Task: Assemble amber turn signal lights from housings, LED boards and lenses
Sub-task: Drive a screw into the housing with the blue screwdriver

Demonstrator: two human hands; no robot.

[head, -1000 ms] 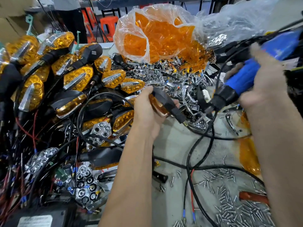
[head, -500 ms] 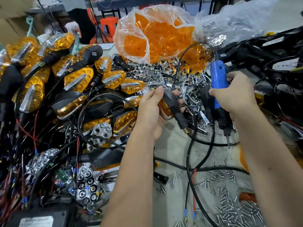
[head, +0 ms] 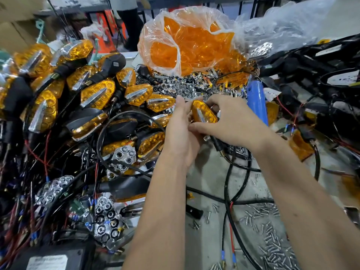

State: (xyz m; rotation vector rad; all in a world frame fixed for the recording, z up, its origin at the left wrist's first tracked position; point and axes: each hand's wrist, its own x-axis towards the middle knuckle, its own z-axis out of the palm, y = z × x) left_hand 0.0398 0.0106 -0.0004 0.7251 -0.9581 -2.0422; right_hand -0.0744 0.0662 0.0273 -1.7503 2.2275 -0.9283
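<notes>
R hand (head: 231,121) has dropped blue screwdriver (head: 256,102), now lying beside turn signal (head: 203,112); both hands, L hand (head: 181,131) incl., pinch signal.

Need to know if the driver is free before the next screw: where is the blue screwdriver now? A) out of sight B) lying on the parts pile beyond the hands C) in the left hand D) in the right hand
B: the screwdriver lies on the pile, while the right hand and left hand both hold the lamp.
</notes>
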